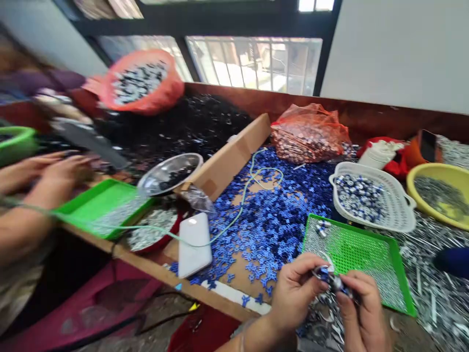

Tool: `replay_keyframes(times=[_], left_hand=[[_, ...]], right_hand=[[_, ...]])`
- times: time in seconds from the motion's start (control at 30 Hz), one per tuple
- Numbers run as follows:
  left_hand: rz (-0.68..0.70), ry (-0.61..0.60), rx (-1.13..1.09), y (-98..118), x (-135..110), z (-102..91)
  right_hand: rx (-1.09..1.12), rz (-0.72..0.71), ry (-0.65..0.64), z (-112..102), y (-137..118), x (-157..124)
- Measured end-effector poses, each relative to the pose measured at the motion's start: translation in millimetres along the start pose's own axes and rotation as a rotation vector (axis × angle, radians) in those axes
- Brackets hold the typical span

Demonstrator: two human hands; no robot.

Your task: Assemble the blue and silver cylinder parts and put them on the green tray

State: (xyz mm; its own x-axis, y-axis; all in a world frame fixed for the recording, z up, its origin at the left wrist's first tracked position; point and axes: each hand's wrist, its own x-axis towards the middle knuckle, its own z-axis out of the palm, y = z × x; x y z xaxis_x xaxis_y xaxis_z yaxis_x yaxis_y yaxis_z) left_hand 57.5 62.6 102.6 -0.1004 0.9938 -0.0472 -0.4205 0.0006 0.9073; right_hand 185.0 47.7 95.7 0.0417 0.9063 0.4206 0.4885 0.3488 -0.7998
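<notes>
In the lower right, my left hand (295,293) pinches a small blue-and-silver metal part (323,273) between thumb and fingertips. My right hand (362,310) is closed on the right end of the same small cluster, where more silver and blue (344,287) shows; whether this is one piece or two I cannot tell. Just beyond my hands lies a green perforated tray (362,249) holding tiny silver pieces. A similar blue-and-silver assembly (322,228) rests in its far left corner. Curved silver pieces (326,320) are scattered under my hands.
Blue Y-shaped pieces (256,234) cover the table's middle, crossed by a pale green cord (242,208) that runs to a white phone-like slab (195,244). A white basket (399,210), yellow bowl (415,171) and red mesh bag (309,134) stand behind. A co-worker's hands (66,171) are at left.
</notes>
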Motion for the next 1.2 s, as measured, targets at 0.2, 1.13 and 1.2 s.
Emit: replay_keyframes(times=[0.2, 1.13, 1.2], left_hand=[[-0.016, -0.015, 0.01, -4, 2, -12.3], [0.148, -0.347, 0.341, 28, 13, -27.5], [0.105, -0.398, 0.332, 30, 14, -31.9]], right_hand=[[-0.193, -0.228, -0.078, -4, -25, 8], [0.411, 0.242, -0.313, -1, -19, 6], [0.424, 0.247, -0.306, 0, -17, 5]])
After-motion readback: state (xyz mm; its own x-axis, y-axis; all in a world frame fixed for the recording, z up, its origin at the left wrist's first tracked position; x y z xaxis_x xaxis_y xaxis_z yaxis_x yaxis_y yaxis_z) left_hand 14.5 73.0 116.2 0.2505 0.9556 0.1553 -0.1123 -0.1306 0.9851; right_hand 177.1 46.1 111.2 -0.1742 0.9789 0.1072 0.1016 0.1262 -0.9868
